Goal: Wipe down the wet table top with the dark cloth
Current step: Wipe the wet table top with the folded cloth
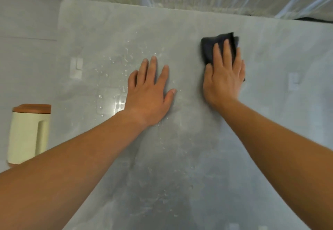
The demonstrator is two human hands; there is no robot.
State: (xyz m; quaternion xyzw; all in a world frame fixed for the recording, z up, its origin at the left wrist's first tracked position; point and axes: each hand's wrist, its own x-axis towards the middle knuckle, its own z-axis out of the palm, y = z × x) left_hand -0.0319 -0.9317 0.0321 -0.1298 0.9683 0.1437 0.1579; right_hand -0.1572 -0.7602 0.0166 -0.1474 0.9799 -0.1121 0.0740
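Two hands are laid on the surface (180, 22). The right hand (224, 78) is pressed flat, fingers spread, on the cloth (210, 49) at far right. The left hand (150, 89) is spread flat and bare. Wiping appears under way; droplets (126, 57) at far left would call for a leftward pass.

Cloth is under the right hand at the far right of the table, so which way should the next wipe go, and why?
Probably sweep the dark cloth leftward under the right hand, toward the water droplets beaded beyond the left hand. That patch of the table top looks wettest, so the left hand, resting flat beside it, would likely need to lift clear.
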